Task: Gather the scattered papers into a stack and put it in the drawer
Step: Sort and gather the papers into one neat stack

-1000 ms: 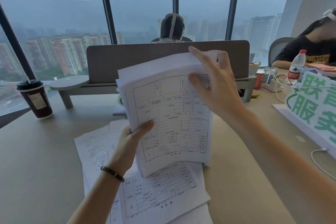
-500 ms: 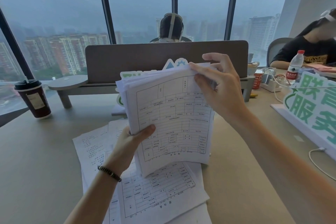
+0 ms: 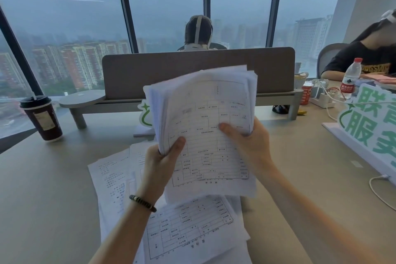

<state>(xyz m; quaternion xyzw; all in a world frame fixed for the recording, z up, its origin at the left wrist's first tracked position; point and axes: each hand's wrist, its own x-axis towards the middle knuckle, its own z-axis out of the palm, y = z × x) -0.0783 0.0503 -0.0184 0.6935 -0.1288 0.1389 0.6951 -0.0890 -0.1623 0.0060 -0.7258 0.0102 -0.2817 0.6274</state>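
A thick stack of printed forms (image 3: pixel 205 122) stands nearly upright above the desk, its top edge fanned and uneven. My left hand (image 3: pixel 160 161) grips the stack's left edge, thumb on the front sheet. My right hand (image 3: pixel 248 146) holds the right edge lower down, thumb pressed across the front. Several loose printed papers (image 3: pixel 188 231) lie spread on the beige desk (image 3: pixel 53 199) beneath the stack, overlapping each other. No drawer shows in this view.
A dark coffee cup (image 3: pixel 41 118) stands at the far left. A grey divider panel (image 3: pixel 197 70) crosses the desk's back. A green-lettered sign (image 3: pixel 370 128) leans at the right, with a water bottle (image 3: pixel 350 80), power strip and white cable near it. Two people sit beyond.
My right hand slid from the stack's top right corner down to its right edge. The stack tipped up and its top sheets fanned out. My left hand kept its grip.
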